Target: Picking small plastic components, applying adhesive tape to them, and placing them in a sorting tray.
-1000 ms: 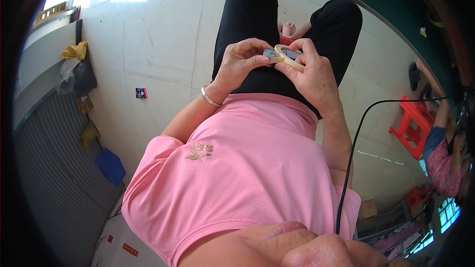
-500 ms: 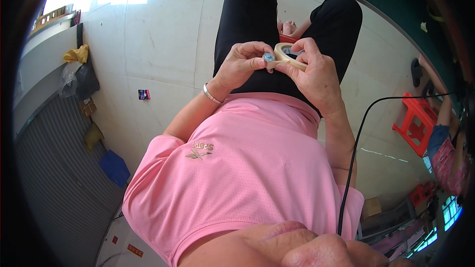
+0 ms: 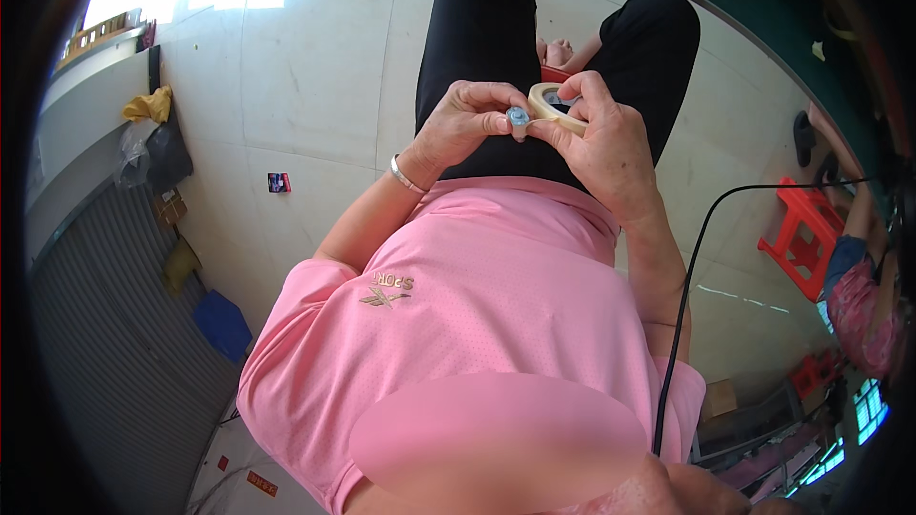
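Observation:
Above my lap, my left hand (image 3: pixel 474 124) pinches a small blue-grey piece (image 3: pixel 517 117) with a round end between thumb and fingers; its exact kind is too small to tell. Close beside it, my right hand (image 3: pixel 606 133) grips a roll of cream masking tape (image 3: pixel 542 100), with fingers through the ring and the thumb near its lower edge. A short stretch of tape runs from the roll toward the small piece, and the two hands almost touch. How far the tape goes round the piece is hidden by my fingers.
A dark green table edge (image 3: pixel 754 48) curves across the upper right. A red plastic stool (image 3: pixel 801 238) stands on the right, near another person (image 3: pixel 863 315). A black cable (image 3: pixel 695 257) hangs by my right arm. A small dark packet (image 3: pixel 279 183) lies on the tiled floor (image 3: pixel 315 86).
The tape stretch between the roll and the small piece looks shorter and narrower now. My right hand has shifted slightly, and the small piece has turned a little in my left fingers.

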`<state>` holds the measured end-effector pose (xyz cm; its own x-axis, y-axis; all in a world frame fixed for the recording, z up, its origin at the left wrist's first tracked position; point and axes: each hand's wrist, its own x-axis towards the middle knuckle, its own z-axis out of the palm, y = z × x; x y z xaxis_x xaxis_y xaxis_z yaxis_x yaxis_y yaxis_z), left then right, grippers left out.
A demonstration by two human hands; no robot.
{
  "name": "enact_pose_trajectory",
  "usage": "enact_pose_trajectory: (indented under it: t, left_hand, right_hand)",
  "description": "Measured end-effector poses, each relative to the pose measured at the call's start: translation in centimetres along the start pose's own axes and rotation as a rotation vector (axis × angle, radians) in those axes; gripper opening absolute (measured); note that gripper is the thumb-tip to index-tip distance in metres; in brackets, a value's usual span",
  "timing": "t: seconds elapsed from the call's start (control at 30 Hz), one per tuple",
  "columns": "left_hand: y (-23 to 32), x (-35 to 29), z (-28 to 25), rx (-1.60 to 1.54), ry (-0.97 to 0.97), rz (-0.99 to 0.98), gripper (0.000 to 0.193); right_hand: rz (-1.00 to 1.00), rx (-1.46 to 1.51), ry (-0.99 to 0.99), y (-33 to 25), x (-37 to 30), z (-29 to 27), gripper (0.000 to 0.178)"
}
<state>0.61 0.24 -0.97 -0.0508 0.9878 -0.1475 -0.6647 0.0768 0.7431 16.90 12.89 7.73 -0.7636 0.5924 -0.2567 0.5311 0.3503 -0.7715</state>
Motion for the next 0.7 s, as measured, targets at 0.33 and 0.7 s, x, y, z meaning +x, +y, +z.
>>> enact_pose_trajectory:
  t: [0.33,0.7]
  left_hand:
    - [1.5,0.3,1.0,0.204,0.043,0.044,0.028]
    - [1.4,-0.6,2.3,0.220,0.269,-0.067,0.025]
  right_hand:
    - [-0.022,-0.083,0.085,0.0,0.1,0.3,0.048]
    - [0.016,0.074,-0.086,0.5,0.3,0.6,0.028]
